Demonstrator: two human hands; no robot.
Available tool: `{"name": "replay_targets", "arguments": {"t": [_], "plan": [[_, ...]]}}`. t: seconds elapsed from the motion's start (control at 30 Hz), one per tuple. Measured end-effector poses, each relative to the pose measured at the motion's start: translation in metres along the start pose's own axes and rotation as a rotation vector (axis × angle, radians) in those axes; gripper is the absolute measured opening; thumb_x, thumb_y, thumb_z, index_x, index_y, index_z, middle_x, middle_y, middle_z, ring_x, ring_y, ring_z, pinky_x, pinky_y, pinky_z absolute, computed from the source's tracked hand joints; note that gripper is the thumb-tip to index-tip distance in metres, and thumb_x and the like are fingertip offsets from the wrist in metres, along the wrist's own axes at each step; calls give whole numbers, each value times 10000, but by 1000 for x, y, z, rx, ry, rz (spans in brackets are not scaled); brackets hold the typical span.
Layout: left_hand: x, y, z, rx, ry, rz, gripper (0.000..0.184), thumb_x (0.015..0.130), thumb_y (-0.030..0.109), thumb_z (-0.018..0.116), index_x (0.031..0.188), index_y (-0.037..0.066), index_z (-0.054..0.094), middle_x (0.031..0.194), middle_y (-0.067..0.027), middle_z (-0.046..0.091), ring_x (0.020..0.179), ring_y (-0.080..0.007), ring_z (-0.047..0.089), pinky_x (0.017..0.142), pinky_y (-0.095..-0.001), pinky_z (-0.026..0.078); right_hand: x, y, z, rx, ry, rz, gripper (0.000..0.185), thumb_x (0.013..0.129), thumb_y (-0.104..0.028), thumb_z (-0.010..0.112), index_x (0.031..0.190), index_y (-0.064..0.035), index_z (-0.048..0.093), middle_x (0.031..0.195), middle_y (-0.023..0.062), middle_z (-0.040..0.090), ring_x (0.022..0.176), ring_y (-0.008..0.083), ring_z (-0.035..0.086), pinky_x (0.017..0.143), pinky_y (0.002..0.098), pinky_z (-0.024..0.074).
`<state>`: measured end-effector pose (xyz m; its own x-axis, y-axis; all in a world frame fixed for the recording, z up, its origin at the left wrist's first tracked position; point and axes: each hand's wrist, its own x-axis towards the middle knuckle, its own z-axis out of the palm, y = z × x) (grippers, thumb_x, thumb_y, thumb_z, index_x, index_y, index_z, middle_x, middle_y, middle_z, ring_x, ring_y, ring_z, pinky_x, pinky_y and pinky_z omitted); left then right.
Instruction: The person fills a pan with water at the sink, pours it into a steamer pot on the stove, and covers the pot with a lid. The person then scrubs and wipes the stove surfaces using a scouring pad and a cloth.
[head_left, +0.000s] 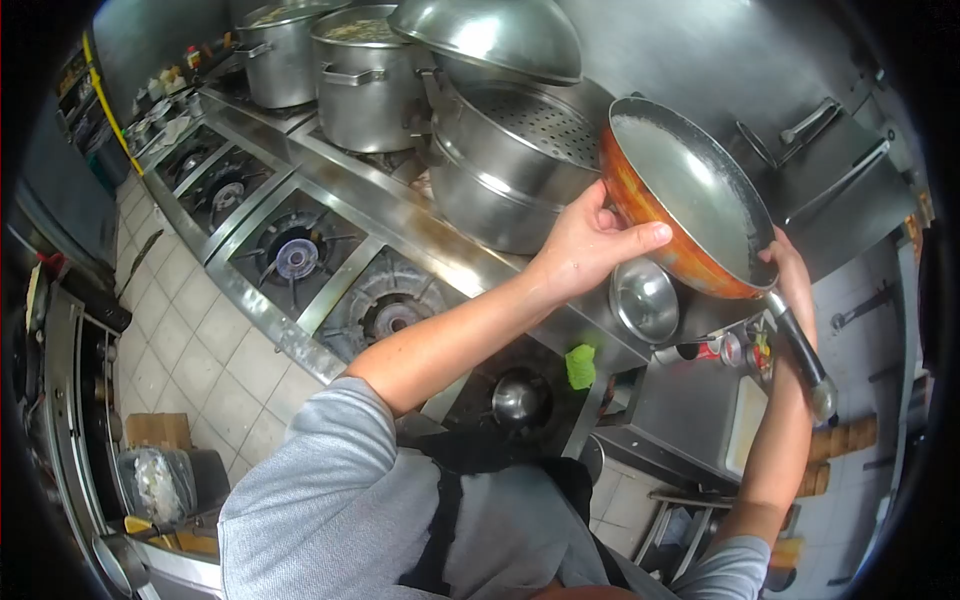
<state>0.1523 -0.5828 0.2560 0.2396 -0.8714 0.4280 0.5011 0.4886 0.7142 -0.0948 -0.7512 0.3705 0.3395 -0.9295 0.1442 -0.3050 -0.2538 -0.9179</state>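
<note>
Raised in front of me is a frying pan point(690, 190) with a worn orange outside, a grey inside and a black handle. It is tilted, so I can see its inside surface. My left hand point(598, 243) grips its near left side, thumb along the orange wall and the other fingers partly hidden by the pan. On the far right, my right hand point(790, 268) is closed on the rim close to where the handle joins. The handle runs down along my right forearm.
Behind the pan stands a large steamer pot point(510, 170) under a domed lid point(490, 35). Two stockpots point(365, 100) are farther left. Gas burners point(297, 258) line the stove. A steel bowl point(644, 298) and a green cloth point(580, 367) lie below my hands.
</note>
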Motion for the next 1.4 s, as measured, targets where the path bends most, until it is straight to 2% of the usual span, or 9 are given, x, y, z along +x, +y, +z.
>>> {"name": "replay_targets", "arguments": {"t": [0.1,0.2,0.47,0.67,0.77,0.97,1.03,1.2,1.4], "plan": [[24,-8,-7,16,36,-30,653,869,313,778,1339,-2,453,1082,-117,686,969,-131,639,869,-281,500,31,-4,-7,-51,-13,-7,563,783,-46,471,1338,31,524,776,-4,583,532,84,533,481,211,419],[46,-23,-15,-38,69,-52,651,860,363,781,1307,5,473,1013,-83,682,900,-121,633,805,-268,503,46,-21,0,-156,-40,113,578,795,-80,472,1367,1,493,758,44,594,417,150,553,352,323,473],[68,-50,-14,-147,136,-152,690,856,456,764,1310,29,468,1027,-88,652,935,-131,627,824,-283,503,85,-42,-14,-332,-37,237,614,819,-95,420,1433,-73,441,900,67,595,442,190,622,369,283,517],[79,-62,-11,-201,144,-209,691,865,487,743,1306,33,466,1089,-116,631,981,-157,622,862,-311,499,97,-52,-15,-504,38,219,616,826,-111,438,1437,-40,424,919,93,596,444,200,624,361,291,512],[84,-67,-8,-247,135,-200,682,872,496,733,1301,37,467,1096,-111,633,987,-168,624,871,-324,497,96,-63,-6,-560,60,171,597,794,-120,470,1379,-1,495,812,87,592,448,179,551,365,282,442],[90,-73,-2,-277,140,-197,680,881,542,697,1286,45,468,1193,-118,599,1009,-199,621,885,-356,496,109,-75,-11,-649,75,160,508,818,-136,464,1300,4,541,771,61,579,469,155,546,379,276,436],[93,-73,2,-296,164,-204,693,881,555,689,1289,43,459,1214,-126,585,1024,-207,615,890,-363,496,127,-77,-25,-657,9,239,675,812,-124,486,1470,-31,371,848,116,615,470,233,649,372,301,499],[100,-78,6,-296,165,-224,737,883,638,625,1288,46,457,1207,-126,586,1033,-214,610,891,-368,487,136,-90,-23,-758,-44,190,397,816,-107,461,1196,-30,544,805,101,585,458,224,636,362,320,486],[109,-84,9,-359,169,-307,783,878,714,556,1281,49,462,1195,-135,586,1062,-239,604,930,-404,457,149,-103,-19,-803,-42,125,253,806,-85,445,1031,-25,545,743,90,543,430,217,608,335,328,460]]}}
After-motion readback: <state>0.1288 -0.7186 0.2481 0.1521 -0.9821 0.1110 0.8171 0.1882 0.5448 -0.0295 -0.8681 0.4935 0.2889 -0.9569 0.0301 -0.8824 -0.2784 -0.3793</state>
